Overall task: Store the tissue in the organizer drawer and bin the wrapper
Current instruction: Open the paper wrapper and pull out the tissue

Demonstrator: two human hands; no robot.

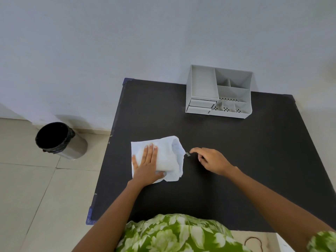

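Observation:
A white tissue pack in a thin pale wrapper (169,157) lies on the black table (236,151), its right end open and loose. My left hand (148,165) presses flat on the pack's left half, thumb hooked under its near edge. My right hand (211,160) is just right of the pack, fingertips pinched on a small strip of the wrapper (187,154) at the open end. The grey organizer (219,91) stands at the table's far edge, with two shut drawers (201,106) at its lower left. A steel bin with a black liner (60,140) stands on the floor to the left.
A pale wall runs behind the table. Beige floor tiles surround the bin at the left. The table's left edge has blue corner guards. My green leaf-print clothing fills the bottom of the view.

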